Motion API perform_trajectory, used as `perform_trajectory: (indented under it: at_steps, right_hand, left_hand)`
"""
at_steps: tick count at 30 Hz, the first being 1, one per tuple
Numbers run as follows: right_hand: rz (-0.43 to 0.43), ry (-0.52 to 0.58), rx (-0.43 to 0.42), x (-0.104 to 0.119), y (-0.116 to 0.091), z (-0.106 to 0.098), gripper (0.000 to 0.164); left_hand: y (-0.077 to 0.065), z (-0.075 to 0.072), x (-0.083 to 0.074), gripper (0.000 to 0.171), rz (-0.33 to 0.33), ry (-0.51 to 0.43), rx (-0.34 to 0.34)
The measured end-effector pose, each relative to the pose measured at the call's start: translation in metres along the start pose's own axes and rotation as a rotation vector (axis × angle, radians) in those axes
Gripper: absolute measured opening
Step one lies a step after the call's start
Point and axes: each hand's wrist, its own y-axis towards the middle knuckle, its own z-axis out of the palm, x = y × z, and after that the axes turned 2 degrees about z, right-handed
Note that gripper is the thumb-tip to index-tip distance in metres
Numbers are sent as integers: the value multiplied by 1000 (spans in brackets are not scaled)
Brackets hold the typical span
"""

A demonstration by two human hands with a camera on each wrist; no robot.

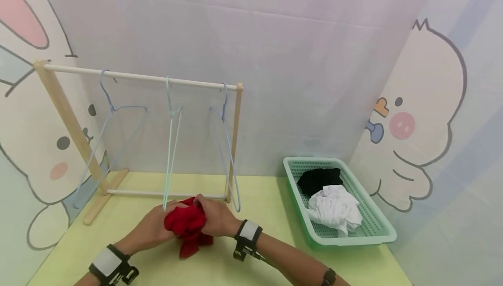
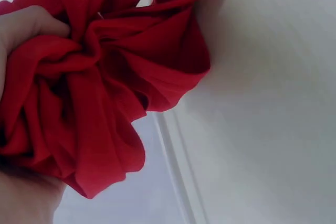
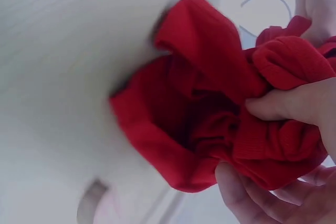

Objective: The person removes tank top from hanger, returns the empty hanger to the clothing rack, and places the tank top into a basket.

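Observation:
A bunched red cloth garment point(image 1: 187, 221) is held between both hands above the table, low in the middle of the head view. My left hand point(image 1: 154, 229) grips its left side, thumb lying over the folds in the left wrist view. On its other side my right hand point(image 1: 216, 218) pinches the fabric; in the right wrist view the thumb point(image 3: 283, 103) presses on top with fingers beneath. A loose flap of red cloth point(image 3: 205, 45) opens away from the fingers there. The garment's kind cannot be made out in its folds. Just behind the hands hangs a mint green hanger point(image 1: 169, 159).
A wooden rack with a white rod point(image 1: 137, 76) stands behind the hands. Blue hangers hang at its left point(image 1: 110, 107) and right point(image 1: 225, 120). To the right, a green basket point(image 1: 310, 229) holds a black cloth point(image 1: 320, 180) and a white cloth point(image 1: 335, 207) on the yellow table point(image 1: 267, 207).

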Motion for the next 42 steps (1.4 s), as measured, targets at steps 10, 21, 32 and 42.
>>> perform_trajectory:
  at_steps: [10,21,32,42]
  right_hand:
    - [46,3,-101,-28,-35,-44,50]
    - [168,9,-93,-59,-69,-86,55]
    - [139,38,-214,-86,-96,-135,56]
    - [174,-19,-347,-111,-118,-189,47]
  left_hand:
    - [53,29,-21,45,116,-75,9]
    - [110,58,-48,55,128,-91,134]
    - [159,95,-65,54,350,-211,-32]
    - [221,115,-104,56,291,-139,-76]
